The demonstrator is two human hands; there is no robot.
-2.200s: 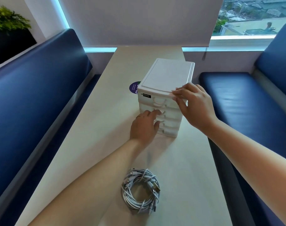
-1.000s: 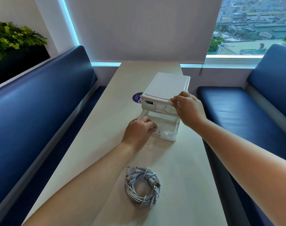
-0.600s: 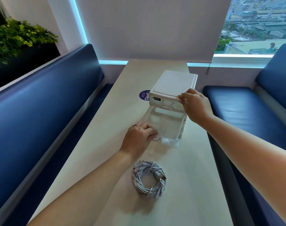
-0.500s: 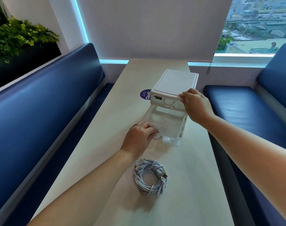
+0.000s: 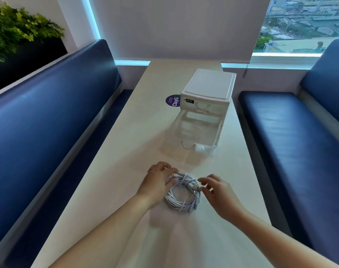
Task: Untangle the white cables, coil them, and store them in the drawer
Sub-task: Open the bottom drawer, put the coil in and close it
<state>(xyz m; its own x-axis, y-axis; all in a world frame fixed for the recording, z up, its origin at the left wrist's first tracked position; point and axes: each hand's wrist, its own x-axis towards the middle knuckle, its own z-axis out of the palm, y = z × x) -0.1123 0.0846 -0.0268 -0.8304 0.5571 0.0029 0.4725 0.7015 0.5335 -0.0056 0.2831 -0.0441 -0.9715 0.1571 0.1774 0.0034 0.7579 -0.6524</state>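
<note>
The white cables [image 5: 182,202] lie as one coiled bundle on the near part of the table. My left hand [image 5: 157,181] is at the coil's upper left edge, which sits between its curled fingers and thumb. My right hand [image 5: 215,190] is at the coil's right side with fingers spread, its fingertips just reaching the strands. Further back stands the white drawer unit [image 5: 208,86]. Its bottom drawer [image 5: 197,130] is pulled far out toward me and looks empty.
The beige table [image 5: 126,151] runs between two blue benches, the left bench [image 5: 48,113] and the right bench [image 5: 290,132]. A purple round sticker [image 5: 172,100] lies left of the drawer unit. A wall and window close off the far end.
Both hands have left the drawer unit and come back to the cable coil. The bottom drawer, pulled out by my left hand, now stands open on its own.
</note>
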